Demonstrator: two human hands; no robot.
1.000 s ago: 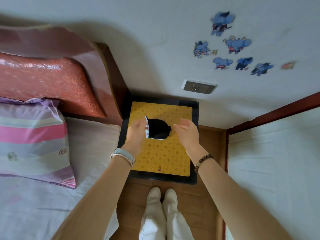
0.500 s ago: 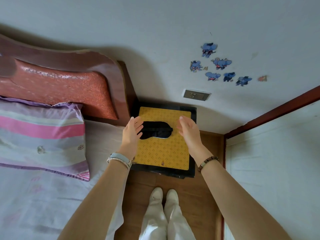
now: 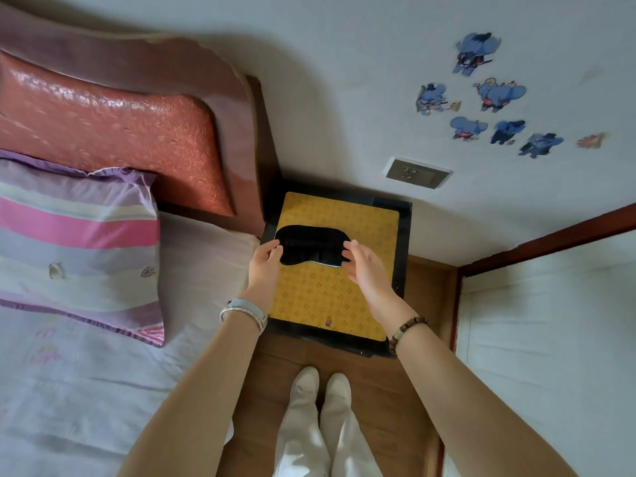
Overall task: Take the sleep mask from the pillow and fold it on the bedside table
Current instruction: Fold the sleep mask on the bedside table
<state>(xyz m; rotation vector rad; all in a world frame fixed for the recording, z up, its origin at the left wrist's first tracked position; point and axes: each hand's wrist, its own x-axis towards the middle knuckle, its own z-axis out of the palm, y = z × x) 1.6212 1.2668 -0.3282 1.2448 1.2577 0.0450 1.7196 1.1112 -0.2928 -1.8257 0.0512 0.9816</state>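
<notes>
Two ends and a soft middle: black mask (image 3: 311, 245) spread flat, lengthwise across the far half of the yellow mat (image 3: 327, 297) on the surface (image 3: 404, 242), well apart from the pillow (image 3: 75, 235) on the bed. Pinched at its left end between thumb and fingertips of the left hand (image 3: 265, 266). Right hand (image 3: 364, 270) open, fingers spread and slightly blurred, just at the right end; impossible to tell whether touching it. Judged by its flat, thin outline: light, limp cloth, probably padded, no stiffness to hold a crease unaided, nothing fragile. Likely to slide a little on the mat if pushed rather than lifted. No strap to make out against the black; if tucked beneath, apt to bunch inside the fold. Best taken by the two rounded ends, thumb on top and fingers under the edge, then lifted at one end and carried over to meet the other, hinging at the narrow nose notch on the near edge. Worth pressing flat afterwards, since padding of this kind tends to spring open. Fold not yet made; mask lying at full length.
</notes>
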